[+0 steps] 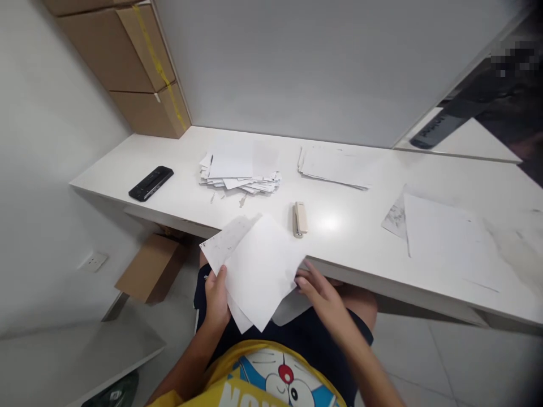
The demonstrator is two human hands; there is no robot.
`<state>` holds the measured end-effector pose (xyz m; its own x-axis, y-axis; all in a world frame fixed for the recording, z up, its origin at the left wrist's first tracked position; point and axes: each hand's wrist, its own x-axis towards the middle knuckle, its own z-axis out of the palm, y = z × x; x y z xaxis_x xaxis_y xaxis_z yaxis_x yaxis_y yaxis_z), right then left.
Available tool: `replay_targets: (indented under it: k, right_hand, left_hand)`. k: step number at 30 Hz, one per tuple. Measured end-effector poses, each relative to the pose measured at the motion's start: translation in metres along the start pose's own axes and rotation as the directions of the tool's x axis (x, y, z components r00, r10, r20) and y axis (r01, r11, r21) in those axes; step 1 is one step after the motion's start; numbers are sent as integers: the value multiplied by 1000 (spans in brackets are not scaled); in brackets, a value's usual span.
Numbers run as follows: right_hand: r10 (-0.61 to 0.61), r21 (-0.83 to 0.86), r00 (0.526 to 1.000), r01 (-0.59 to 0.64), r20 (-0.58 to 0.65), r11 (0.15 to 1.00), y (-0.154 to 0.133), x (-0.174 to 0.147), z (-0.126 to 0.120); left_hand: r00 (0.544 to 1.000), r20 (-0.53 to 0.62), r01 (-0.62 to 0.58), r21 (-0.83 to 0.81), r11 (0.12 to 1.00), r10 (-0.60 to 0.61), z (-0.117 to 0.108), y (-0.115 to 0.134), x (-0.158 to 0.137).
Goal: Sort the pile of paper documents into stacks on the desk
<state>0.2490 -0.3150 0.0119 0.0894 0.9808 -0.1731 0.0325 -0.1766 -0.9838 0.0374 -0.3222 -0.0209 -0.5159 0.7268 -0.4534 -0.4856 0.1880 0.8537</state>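
Your left grip (217, 298) pinches fanned sheets (263, 271) at front edge of bench (352, 237); right grip (326, 297), closure unclear; loose pinch could spill them.

Office-like workspace, white desk (360, 226), paper sheets (265, 271), stapler (300, 219), stacked cardboard boxes (110, 48)

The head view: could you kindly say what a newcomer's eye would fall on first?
Probably the white sheets near the centre, held in the left hand with the right hand at their edge. The yellow shirt with its cartoon print stands out below, and a beige stapler on the desk beyond.
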Motion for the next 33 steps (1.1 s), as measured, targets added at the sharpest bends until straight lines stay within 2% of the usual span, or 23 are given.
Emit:
replay_targets:
  k: [1,3,6,10,14,16,18,20,23,26,28,30,33]
  right_hand:
    - [20,42,999,-18,-37,999,7,2,14]
    - [22,118,991,-7,-132,993,21,7,27]
    - [-34,90,982,51,-187,995,33,19,16]
    - [-58,-74,995,52,-78,996,25,37,-6]
    - [-77,-180,997,77,6,981,9,42,-4]
    - [-98,-233,994,106,44,967,7,39,4]
    - [-139,-279,988,154,74,948,8,35,11]
    - [-208,-315,973,229,98,921,12,33,15]
    - [-313,-345,947,319,76,882,18,32,8]
    - [-344,-311,937,312,-53,898,22,29,-12]
    - [-287,-206,955,267,-78,941,22,22,-25]
    - [-163,-58,987,163,2,985,20,12,-31]
    - [8,181,993,-29,114,983,21,-6,-25]
  left_hand:
    - [1000,11,-7,22,1000,7,-1,1,-2]
    - [999,50,-16,81,997,12,-8,3,-1]
    - [991,126,19,178,984,-42,-24,2,8]
    - [987,107,92,217,972,-117,-41,-1,22]
    - [970,178,131,179,975,-163,-37,-9,26]
    - [954,270,77,196,978,-129,-28,-15,22]
    - [934,352,-26,251,968,-66,-18,-18,15]
    - [920,390,-106,304,947,-23,-8,-18,7]
    - [930,367,-104,288,952,-9,2,-14,-3]
    - [951,307,-26,176,984,-30,7,-10,-9]
    - [975,220,8,102,995,-31,11,-13,-11]
    - [991,126,35,51,998,-41,17,-20,-13]
    - [994,82,75,-4,997,-74,31,-30,-19]
